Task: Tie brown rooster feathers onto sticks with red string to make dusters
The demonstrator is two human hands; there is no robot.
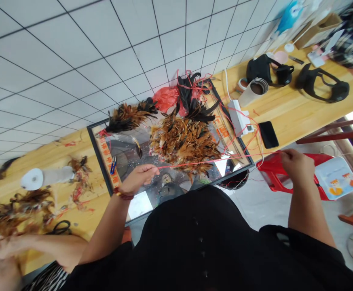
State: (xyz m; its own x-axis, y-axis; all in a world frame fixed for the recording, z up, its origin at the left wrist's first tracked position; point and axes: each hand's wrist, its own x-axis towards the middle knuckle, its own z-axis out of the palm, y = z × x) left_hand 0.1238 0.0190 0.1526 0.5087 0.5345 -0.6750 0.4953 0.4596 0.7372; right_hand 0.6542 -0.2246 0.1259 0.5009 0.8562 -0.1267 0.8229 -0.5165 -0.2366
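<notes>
A thin red string [191,162] runs nearly straight between my two hands. One end is pinched in my left hand [144,174], which is closed over the near left part of the framed glass panel [121,161]. Out past the panel's right side, my right hand [296,161] is shut in a fist on the string. Behind the string lies a large heap of brown feathers [185,141]. A bound bundle of brown and black feathers [132,116] rests at the panel's far left. Black feathers [194,101] and a red plastic bag [166,98] sit at its back edge.
A white power strip [238,117] with tangled red string and a phone [269,134] lie right of the panel. Beyond are a paper roll [253,92] and black headsets [323,85]. A red stool [273,178] stands below. At left, a co-worker's arms [39,246] are near more feathers.
</notes>
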